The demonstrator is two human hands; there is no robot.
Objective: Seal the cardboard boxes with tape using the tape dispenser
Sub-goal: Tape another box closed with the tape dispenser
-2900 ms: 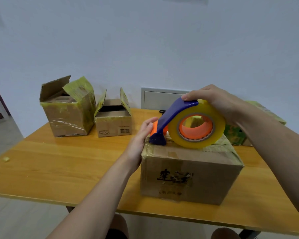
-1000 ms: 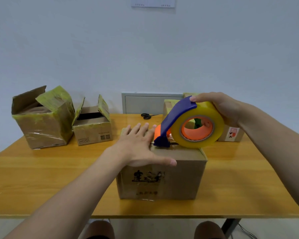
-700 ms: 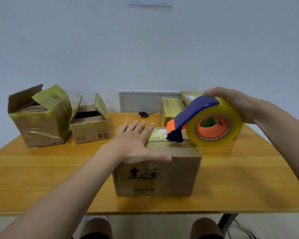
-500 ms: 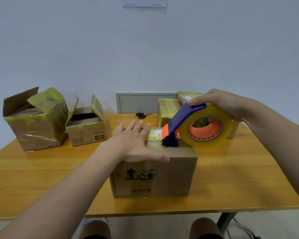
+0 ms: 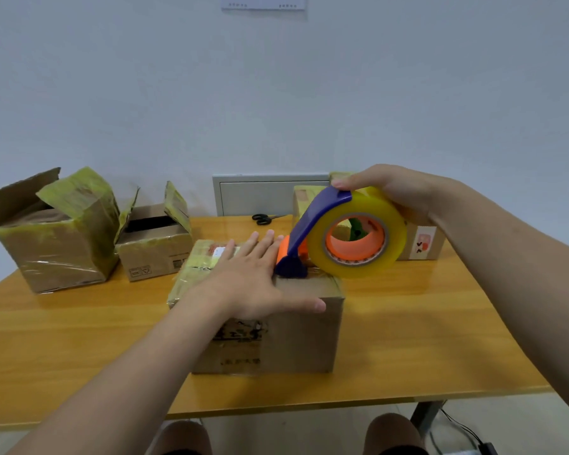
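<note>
Cardboard box point(image 5: 293, 339) with dark print on its front face stands near the front edge of the wooden bench point(image 5: 424, 339), its top flaps down. The left grip point(image 5: 250, 284) lies flat on the lid, palm down and fingers straight, with the thumb stretched along the front top edge; it holds nothing. The right grip point(image 5: 391, 188) is curled over the top of the tape dispenser point(image 5: 312, 221), with one fingertip resting on its blue arm. The dispenser's blue nose sits on the right part of the box top, and its orange piece is just beside the left fingertips. The yellowish tape roll point(image 5: 395, 238) on its orange core hangs past the box's right edge, above the bench.

At the far left of the bench stand a large open box point(image 5: 60, 254) with taped, raised flaps and, just beside it, a small open box point(image 5: 155, 254). Black scissors point(image 5: 263, 219) lie near the back edge. Behind the dispenser are two closed boxes, one with a white label point(image 5: 424, 244) on its front. A grey panel point(image 5: 270, 195) is set in the wall.
</note>
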